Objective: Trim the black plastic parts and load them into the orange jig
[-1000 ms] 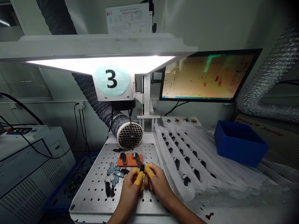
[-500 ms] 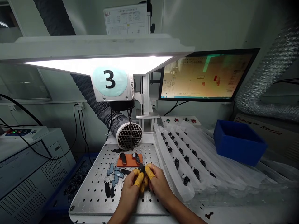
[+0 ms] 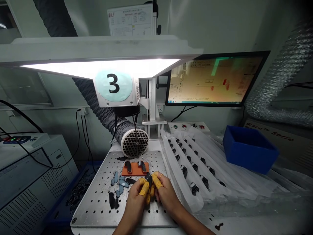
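Note:
My left hand (image 3: 140,192) and my right hand (image 3: 163,188) meet over the front of a perforated metal plate (image 3: 93,205), both with yellow finger cots. Between their fingertips they pinch a small black part (image 3: 148,178); its lower side is hidden by the fingers. Just behind the hands lies an orange block (image 3: 135,169) bearing two dark parts, one of them with a patterned face (image 3: 142,165). Left of my left hand are scattered blue-grey pieces (image 3: 123,183) and black scraps (image 3: 111,199).
A ribbed hose with a grille (image 3: 135,143) stands behind the block, under a lamp (image 3: 107,65). To the right, patterned parts (image 3: 194,188) sit in rows on white wrapping (image 3: 171,163). Beyond are a blue bin (image 3: 249,150) and a monitor (image 3: 215,81).
The black part has turned slightly between my fingertips and shows more upright. My hands stay in nearly the same place; the view has shifted a little.

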{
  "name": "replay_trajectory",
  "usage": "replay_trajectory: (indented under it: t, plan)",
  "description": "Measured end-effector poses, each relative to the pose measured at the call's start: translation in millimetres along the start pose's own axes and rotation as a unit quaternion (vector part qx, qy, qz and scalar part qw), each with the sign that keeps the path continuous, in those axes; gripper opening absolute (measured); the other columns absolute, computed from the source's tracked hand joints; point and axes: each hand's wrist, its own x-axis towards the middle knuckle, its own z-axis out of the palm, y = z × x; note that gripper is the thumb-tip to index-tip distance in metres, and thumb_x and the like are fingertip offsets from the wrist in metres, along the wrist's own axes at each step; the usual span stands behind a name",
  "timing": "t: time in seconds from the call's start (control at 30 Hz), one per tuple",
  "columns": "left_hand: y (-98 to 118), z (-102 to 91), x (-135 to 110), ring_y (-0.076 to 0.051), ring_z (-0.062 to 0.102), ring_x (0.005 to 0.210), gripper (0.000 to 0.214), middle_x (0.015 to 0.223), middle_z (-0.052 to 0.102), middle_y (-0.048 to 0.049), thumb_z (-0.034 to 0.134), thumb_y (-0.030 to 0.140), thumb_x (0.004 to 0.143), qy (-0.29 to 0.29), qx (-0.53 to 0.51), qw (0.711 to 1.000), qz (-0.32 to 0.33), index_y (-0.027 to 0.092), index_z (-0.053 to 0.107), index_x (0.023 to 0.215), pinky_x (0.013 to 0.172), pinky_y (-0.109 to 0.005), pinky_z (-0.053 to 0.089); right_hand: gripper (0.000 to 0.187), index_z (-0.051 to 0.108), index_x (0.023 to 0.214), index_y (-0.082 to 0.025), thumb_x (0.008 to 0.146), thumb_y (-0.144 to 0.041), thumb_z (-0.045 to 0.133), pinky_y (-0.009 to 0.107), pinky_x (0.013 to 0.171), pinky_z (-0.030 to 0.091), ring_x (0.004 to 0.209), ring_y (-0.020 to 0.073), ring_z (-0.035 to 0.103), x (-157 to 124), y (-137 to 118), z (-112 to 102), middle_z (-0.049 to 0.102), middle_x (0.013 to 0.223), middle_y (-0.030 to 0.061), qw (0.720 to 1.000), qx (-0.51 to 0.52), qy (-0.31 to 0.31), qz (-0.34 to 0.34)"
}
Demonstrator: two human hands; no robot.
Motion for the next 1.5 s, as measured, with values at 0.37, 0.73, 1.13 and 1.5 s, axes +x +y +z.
replay_trajectory:
  t: [0.37, 0.73, 1.13, 1.5]
  plan:
    - [0.5, 0.4, -0.7, -0.008, 0.039, 0.052, 0.016, 0.059, 0.048, 0.0039, 0.06, 0.028, 0.076, 0.011, 0.032, 0.999, 0.018, 0.016, 0.053, 0.067, 0.048, -0.018, 0.03, 0.013, 0.047, 0.072, -0.019, 0.084, -0.022, 0.044, 0.021, 0.044, 0.028, 0.04, 0.0072, 0.035, 0.1, 2.3, -1.0, 0.045, 0.054, -0.006, 0.999, -0.034, 0.008, -0.023]
    - [1.9, 1.2, -2.0, -0.007, 0.039, 0.052, 0.011, 0.058, 0.049, 0.0036, 0.06, 0.023, 0.074, 0.012, 0.02, 1.0, 0.015, 0.016, 0.055, 0.067, 0.048, -0.018, 0.031, 0.015, 0.046, 0.07, -0.019, 0.083, -0.026, 0.046, 0.021, 0.044, 0.028, 0.041, 0.0081, 0.036, 1.5, 2.8, -0.3, 0.044, 0.053, -0.0057, 0.999, -0.032, 0.009, -0.024]
    - [4.9, 2.9, -2.1, -0.006, 0.038, 0.049, 0.014, 0.058, 0.049, 0.004, 0.059, 0.026, 0.076, 0.004, 0.014, 1.0, 0.001, 0.016, 0.053, 0.068, 0.045, -0.018, 0.029, 0.015, 0.045, 0.069, -0.02, 0.083, -0.023, 0.045, 0.021, 0.045, 0.029, 0.042, 0.0087, 0.036, 1.4, 1.1, -0.3, 0.044, 0.053, -0.0059, 0.999, -0.039, 0.012, -0.024]
    - [2.4, 1.7, -1.0, -0.007, 0.037, 0.05, 0.013, 0.058, 0.048, 0.0047, 0.06, 0.025, 0.075, 0.008, 0.011, 1.0, 0.002, 0.016, 0.054, 0.068, 0.046, -0.018, 0.028, 0.014, 0.045, 0.068, -0.02, 0.081, -0.022, 0.046, 0.021, 0.046, 0.029, 0.045, 0.0099, 0.038, 3.1, 5.3, -1.0, 0.043, 0.052, -0.0052, 0.998, -0.056, 0.017, -0.034]
